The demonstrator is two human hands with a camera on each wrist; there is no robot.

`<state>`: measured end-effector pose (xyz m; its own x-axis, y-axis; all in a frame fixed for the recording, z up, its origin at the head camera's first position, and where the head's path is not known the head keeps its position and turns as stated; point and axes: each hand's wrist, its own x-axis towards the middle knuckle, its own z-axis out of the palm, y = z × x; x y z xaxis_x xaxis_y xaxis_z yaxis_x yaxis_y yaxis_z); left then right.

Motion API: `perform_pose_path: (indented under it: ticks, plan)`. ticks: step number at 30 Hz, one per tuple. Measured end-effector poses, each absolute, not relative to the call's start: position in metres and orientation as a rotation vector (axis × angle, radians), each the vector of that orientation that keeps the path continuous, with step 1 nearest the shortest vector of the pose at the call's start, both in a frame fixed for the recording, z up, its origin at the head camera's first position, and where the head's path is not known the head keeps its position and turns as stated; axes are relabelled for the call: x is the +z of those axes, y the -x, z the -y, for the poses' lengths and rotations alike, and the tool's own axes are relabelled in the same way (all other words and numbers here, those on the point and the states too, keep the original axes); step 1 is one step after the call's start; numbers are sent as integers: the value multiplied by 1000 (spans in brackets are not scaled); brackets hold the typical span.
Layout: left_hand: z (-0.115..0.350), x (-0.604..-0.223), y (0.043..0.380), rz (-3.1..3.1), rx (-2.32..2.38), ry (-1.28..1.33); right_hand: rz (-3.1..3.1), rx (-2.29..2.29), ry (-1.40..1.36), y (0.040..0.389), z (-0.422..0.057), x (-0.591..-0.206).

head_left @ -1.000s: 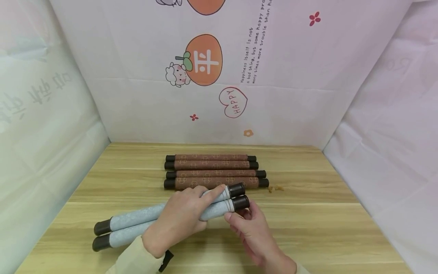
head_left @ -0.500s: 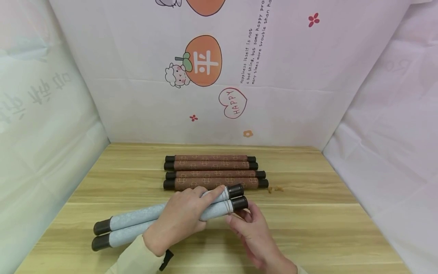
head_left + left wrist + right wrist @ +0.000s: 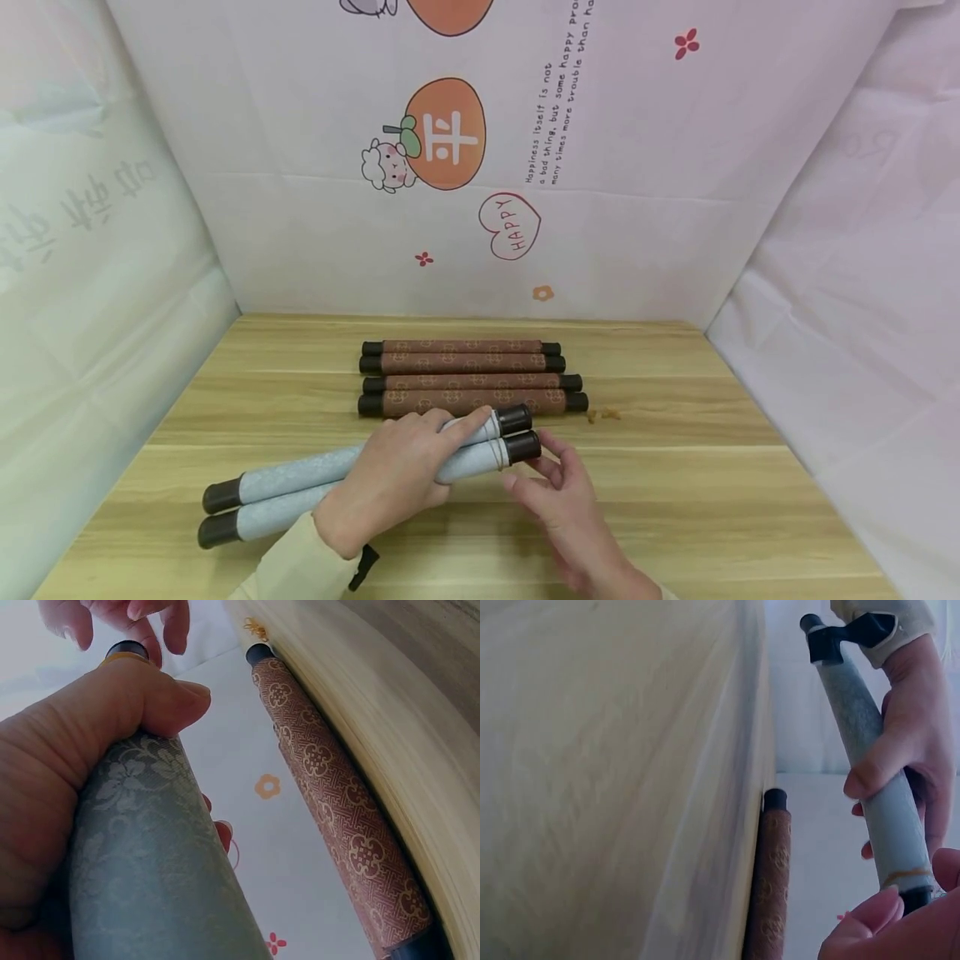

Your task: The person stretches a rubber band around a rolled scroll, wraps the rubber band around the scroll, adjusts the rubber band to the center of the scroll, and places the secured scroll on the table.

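A light blue hanging scroll (image 3: pixel 300 472), rolled from both ends into two rods with dark end caps, lies slantwise in my left hand (image 3: pixel 397 462). The left hand grips it nearer the right end, with thumb and fingers around it. A thin tan rubber band (image 3: pixel 909 874) circles the scroll just before the black cap (image 3: pixel 523 447). My right hand (image 3: pixel 570 504) is at that capped end, its fingers loosely bent around the tip and its thumb close beside the band. In the left wrist view, its fingertips (image 3: pixel 154 645) hang around the cap.
Two brown patterned scrolls (image 3: pixel 472 401), each a pair of rolls with black caps, lie parallel on the wooden table (image 3: pixel 675 467) behind the blue one. Small tan tassel-like bits (image 3: pixel 604 413) lie at their right. White printed cloth (image 3: pixel 637 208) walls the back and sides.
The right thumb has drawn slightly away from the blue scroll's end. The band strands, spread out earlier, now sit closer together. The left hand keeps its grip, with the scroll shifted slightly left.
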<state>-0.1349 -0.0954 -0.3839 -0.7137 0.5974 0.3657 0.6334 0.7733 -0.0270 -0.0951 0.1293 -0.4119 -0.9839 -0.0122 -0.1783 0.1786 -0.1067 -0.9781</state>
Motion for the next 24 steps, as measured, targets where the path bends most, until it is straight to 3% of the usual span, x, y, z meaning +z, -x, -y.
perform_pose_path:
  ticks: [5, 12, 17, 24]
  plan:
    - [96, -384, 136, 2635, -160, 960, -2405, -2050, -65, 100, -140, -409]
    - [95, -385, 137, 2651, -174, 1012, -3236, -1116, 621, 112, -150, -401]
    - [92, -385, 136, 2681, -187, 1057, -3362, -624, 835, 122, -149, -395]
    - [89, -385, 134, 2655, -206, 1085, -3307, -424, 933, 131, -147, -394]
